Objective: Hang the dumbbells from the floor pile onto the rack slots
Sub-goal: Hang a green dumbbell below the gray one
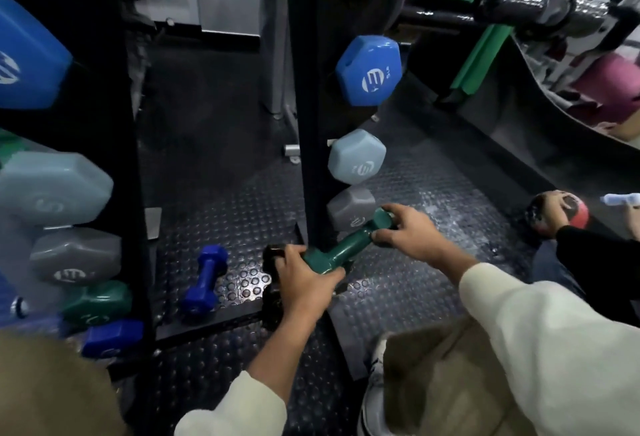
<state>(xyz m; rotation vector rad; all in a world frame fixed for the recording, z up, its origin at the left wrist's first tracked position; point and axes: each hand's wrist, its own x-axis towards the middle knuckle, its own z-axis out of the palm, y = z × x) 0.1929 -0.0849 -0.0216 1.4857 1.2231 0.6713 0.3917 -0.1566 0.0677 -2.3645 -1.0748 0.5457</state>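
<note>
- Green dumbbell (pixel 346 248) held off the floor in both hands, tilted, its far end higher and just beside the dark rack post (pixel 311 124).
- Left hand (pixel 304 283) wrapped round the near head, fingers curled over it and thumb under.
- Right hand (pixel 408 231) at the far head, thumb and fingers pinching that end.
- Up the right side of the post, in order from low to high: grey dumbbell (pixel 349 209), pale blue dumbbell (pixel 356 157), bright blue dumbbell (pixel 369 70).
- Small dark blue dumbbell (pixel 206 278) lying on the studded floor mat (pixel 221 193), left of the post and apart from the hands.
- More dumbbells hung on the left rack side (pixel 52 186): blue, pale blue, grey, green, dark blue, top to bottom.
- Another person's hand (pixel 550 210) at far right resting on a red and black ball (pixel 578 217).
</note>
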